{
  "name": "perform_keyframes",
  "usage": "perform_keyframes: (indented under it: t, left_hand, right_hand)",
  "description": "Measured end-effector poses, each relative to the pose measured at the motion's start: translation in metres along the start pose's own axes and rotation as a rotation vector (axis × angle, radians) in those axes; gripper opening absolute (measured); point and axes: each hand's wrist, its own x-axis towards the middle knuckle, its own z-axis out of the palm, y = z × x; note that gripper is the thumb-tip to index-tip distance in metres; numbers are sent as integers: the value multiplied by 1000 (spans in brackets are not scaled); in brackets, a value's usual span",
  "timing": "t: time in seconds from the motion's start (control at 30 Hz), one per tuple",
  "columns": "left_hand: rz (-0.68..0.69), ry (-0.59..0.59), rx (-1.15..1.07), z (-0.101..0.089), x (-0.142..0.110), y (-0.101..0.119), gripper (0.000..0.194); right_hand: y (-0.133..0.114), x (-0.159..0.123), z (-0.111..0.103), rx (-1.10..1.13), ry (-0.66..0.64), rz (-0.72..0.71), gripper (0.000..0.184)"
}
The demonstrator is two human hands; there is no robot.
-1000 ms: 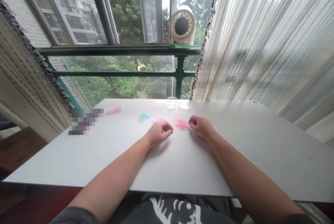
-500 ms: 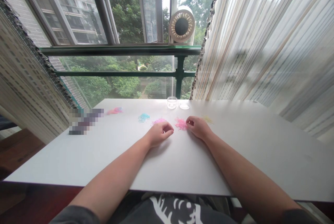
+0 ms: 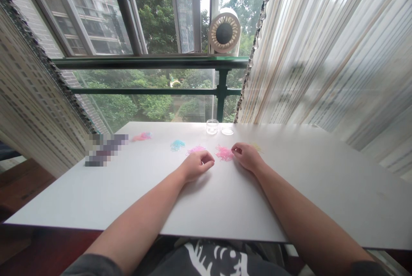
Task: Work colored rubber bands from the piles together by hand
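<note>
My right hand (image 3: 246, 156) is at the right edge of a pile of thin bright-pink loops (image 3: 224, 152) that look like small rubber bands. Its thumb and fingertips are pinched together, and whatever they hold is too small to make out. My left hand (image 3: 198, 165) rests on the white table (image 3: 225, 207), fingers curled in with the thumb close to the index finger. Anything inside it is hidden. Just behind that hand lies a pinkish-purple pile (image 3: 197, 149), partly covered. A yellow pile (image 3: 257, 147) shows behind my right hand.
Farther left are a light-blue pile (image 3: 177, 145) and a mixed pink and blue heap (image 3: 142, 136). A clear round jar (image 3: 212, 127) and a clear lid (image 3: 227, 131) stand at the back edge. A blurred-out object (image 3: 107, 150) lies at the left edge. A white fan (image 3: 224, 32) is by the window.
My right hand has shifted slightly right, so more of the bright-pink pile's right side shows. My left hand has stayed in place.
</note>
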Motion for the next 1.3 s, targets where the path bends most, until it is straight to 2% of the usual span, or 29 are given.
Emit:
perform_keyframes:
  t: [0.4,0.67,1.0,1.3]
  left_hand:
    - [-5,-11,2,0,0,1,19]
    - [3,-7,6,1,1,-1,18]
    - [1,-16,17,-1,0,1,18]
    - [1,-23,18,0,1,0,18]
  right_hand:
    - [7,3,1,-47,-14,43,15]
    - [7,2,3,-28,-9,35,27]
    - [8,1,2,-24,-11,38,25]
    - [7,2,1,-45,-13,1,15]
